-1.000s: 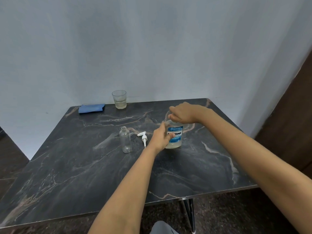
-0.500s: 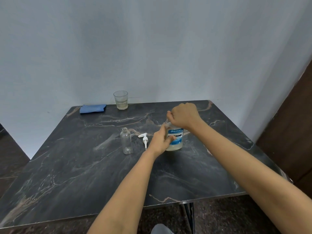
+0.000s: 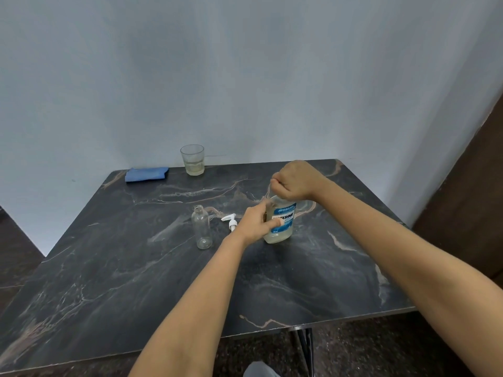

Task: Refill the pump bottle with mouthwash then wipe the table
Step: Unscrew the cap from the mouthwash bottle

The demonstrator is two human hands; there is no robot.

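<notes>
Marble table [image 3: 136, 268], mouthwash bottle [image 3: 284, 216] inside curled left fingers [image 3: 261, 214] (right fingers [image 3: 284, 186] clenched round its top)

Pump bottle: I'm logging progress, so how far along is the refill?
Done: the pump head is off and lies beside the open, empty pump bottle. In hand: the left hand grips the mouthwash bottle while the right hand grips its top. Left: pouring, refitting the pump head, wiping with the blue cloth.

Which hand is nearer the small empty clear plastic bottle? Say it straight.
Left. The left hand grips the side of the blue-labelled mouthwash bottle, just right of the small empty clear plastic bottle; the right hand is farther, curled over the mouthwash bottle's top.
</notes>
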